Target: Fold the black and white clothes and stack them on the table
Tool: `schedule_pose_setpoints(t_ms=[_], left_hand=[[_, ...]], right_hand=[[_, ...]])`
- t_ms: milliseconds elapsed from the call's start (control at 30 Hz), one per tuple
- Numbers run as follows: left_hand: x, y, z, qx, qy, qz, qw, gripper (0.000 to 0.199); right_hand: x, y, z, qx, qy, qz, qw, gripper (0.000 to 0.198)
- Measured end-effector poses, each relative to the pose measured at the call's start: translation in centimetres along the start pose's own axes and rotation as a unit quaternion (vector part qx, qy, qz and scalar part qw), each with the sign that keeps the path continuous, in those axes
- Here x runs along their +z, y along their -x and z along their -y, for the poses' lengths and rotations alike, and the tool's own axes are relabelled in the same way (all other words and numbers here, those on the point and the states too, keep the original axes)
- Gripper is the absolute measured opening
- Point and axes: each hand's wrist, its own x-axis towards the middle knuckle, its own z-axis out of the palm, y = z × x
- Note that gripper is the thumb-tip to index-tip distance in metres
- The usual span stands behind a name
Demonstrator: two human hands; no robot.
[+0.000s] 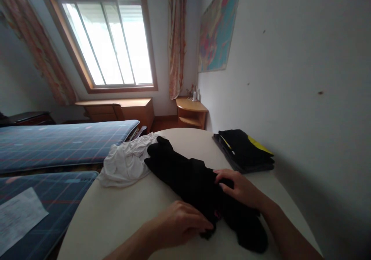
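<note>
A black garment (pixel 185 178) lies bunched lengthwise across the round pale table (pixel 130 217), and a small pink mark shows near its lower edge. My left hand (pixel 185 221) is closed, with thumb and fingertips pinching that edge where a bit of cloth hangs out. On the garment's right side rests my right hand (pixel 239 188), its fingers and thumb curled on the fabric. The cloth under the right fingertips is too dark to make out in detail.
A crumpled white cloth (pixel 124 165) lies at the table's left edge. Folded black clothes with a yellow patch (pixel 243 149) sit at the right, near the wall (pixel 304 136). Blue plaid mattresses (pixel 66 144) stand left, one bearing a paper sheet (pixel 20 217).
</note>
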Motion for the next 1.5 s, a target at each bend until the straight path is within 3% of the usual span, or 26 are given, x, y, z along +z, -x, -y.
schedule_pose_setpoints(t_ms=[67, 133, 233, 300, 333, 433, 500, 567, 667, 733, 800, 900, 967, 1067, 1133, 1200, 1300, 1400, 1500], left_hand=[[0.4, 0.1, -1.0, 0.023, -0.014, -0.003, 1.000, 0.033], [0.3, 0.3, -0.9, 0.013, -0.087, -0.055, 0.995, 0.039], [-0.4, 0.8, 1.0, -0.101, -0.220, -0.145, 0.959, 0.069], [-0.9, 0.9, 2.6, -0.195, -0.255, -0.141, 0.937, 0.090], [-1.1, 0.9, 3.3, -0.228, -0.258, -0.125, 0.931, 0.091], [-1.7, 0.3, 4.1, -0.271, -0.264, -0.073, 0.923, 0.057], [-1.7, -0.3, 3.4, -0.277, -0.276, -0.043, 0.919, 0.032], [-1.5, -0.6, 2.1, -0.271, -0.281, -0.011, 0.921, 0.022], [-0.9, -0.6, -0.5, -0.252, -0.238, 0.025, 0.938, 0.014], [-0.9, -0.3, -2.1, -0.246, -0.157, 0.054, 0.955, 0.003], [-1.3, 0.1, -3.2, -0.238, -0.044, 0.086, 0.967, 0.008], [-2.4, 0.7, -3.5, -0.255, 0.149, 0.143, 0.945, 0.018], [-3.1, 1.0, -2.5, -0.312, 0.231, 0.088, 0.917, 0.031], [-3.8, 1.5, -0.1, -0.381, 0.258, -0.135, 0.878, 0.050], [-4.5, 1.8, 1.7, -0.390, 0.256, -0.232, 0.853, 0.055], [-5.5, 2.4, 3.4, -0.396, 0.233, -0.286, 0.841, 0.056], [-6.9, 3.5, 5.9, -0.407, 0.123, -0.357, 0.832, 0.052], [-7.3, 4.6, 7.7, -0.403, 0.008, -0.373, 0.836, 0.040], [-6.9, 4.9, 8.1, -0.350, -0.023, -0.370, 0.860, 0.048]], right_hand=[[-0.4, 0.1, -0.3, 0.015, -0.011, -0.004, 1.000, 0.018], [-0.6, 0.1, -0.2, 0.022, -0.011, -0.002, 1.000, 0.023], [-0.6, 0.1, 0.4, 0.028, -0.011, 0.020, 0.999, 0.028], [-0.5, 0.3, 0.8, 0.034, -0.024, 0.032, 0.999, 0.038], [-0.5, 0.3, 0.9, 0.039, -0.033, 0.037, 0.998, 0.048], [-0.5, 0.4, 1.0, 0.064, -0.046, 0.057, 0.995, 0.070], [-0.6, 0.5, 0.9, 0.078, -0.046, 0.075, 0.993, 0.071], [-0.8, 0.5, 0.8, 0.083, -0.046, 0.090, 0.991, 0.063], [-1.0, 0.7, 0.8, 0.083, -0.049, 0.094, 0.991, 0.048], [-0.9, 0.7, 0.9, 0.078, -0.056, 0.091, 0.991, 0.043], [-0.6, 0.7, 1.0, 0.073, -0.061, 0.087, 0.992, 0.043], [-0.2, 0.4, 0.8, 0.057, -0.049, 0.064, 0.995, 0.042], [-0.1, 0.3, 0.3, 0.044, -0.032, 0.040, 0.998, 0.038], [-0.6, 0.3, -0.8, 0.044, -0.020, 0.006, 0.999, 0.040], [-1.3, 0.5, -1.4, 0.049, -0.029, -0.009, 0.998, 0.043], [-1.8, 0.8, -1.8, 0.050, -0.035, -0.019, 0.998, 0.042], [-2.1, 1.1, -1.8, 0.046, -0.030, -0.023, 0.998, 0.038], [-1.7, 0.8, -1.8, 0.041, -0.037, -0.015, 0.998, 0.032], [-1.0, 0.1, -2.3, 0.072, -0.048, -0.071, 0.994, 0.026]])
